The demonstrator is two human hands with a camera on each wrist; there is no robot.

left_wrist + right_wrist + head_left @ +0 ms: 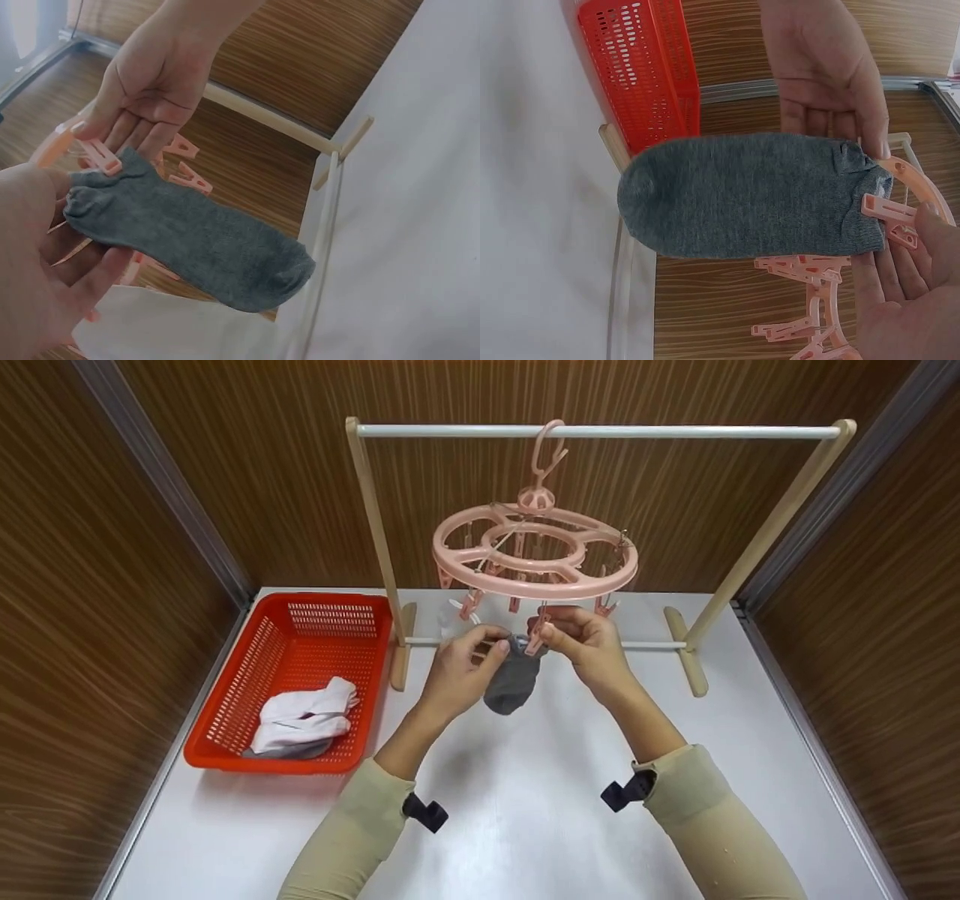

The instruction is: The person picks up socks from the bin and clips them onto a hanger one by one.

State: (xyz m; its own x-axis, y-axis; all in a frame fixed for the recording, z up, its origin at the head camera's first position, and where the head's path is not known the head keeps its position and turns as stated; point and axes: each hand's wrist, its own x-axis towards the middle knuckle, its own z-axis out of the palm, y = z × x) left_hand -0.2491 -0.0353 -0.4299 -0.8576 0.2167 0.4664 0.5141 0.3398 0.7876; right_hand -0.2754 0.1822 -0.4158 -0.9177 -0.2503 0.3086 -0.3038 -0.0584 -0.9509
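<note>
Brown walls (300, 510) stand round a white table (585, 810), where the left hand (461, 669) pinches a gray sock (513, 684) by its top under a pink ring (517, 585) and the right hand (591, 649) pinches a clip (535, 640) there, so best keep the cloth flat and let go gently.

Matt cloth sock (742, 196) (clothespin (876, 205) in smooth plastic)

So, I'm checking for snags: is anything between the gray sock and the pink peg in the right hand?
Nothing visible: the pink peg lies over the cuff of the gray sock, and the left hand has its grip beside the peg, not between.
</note>
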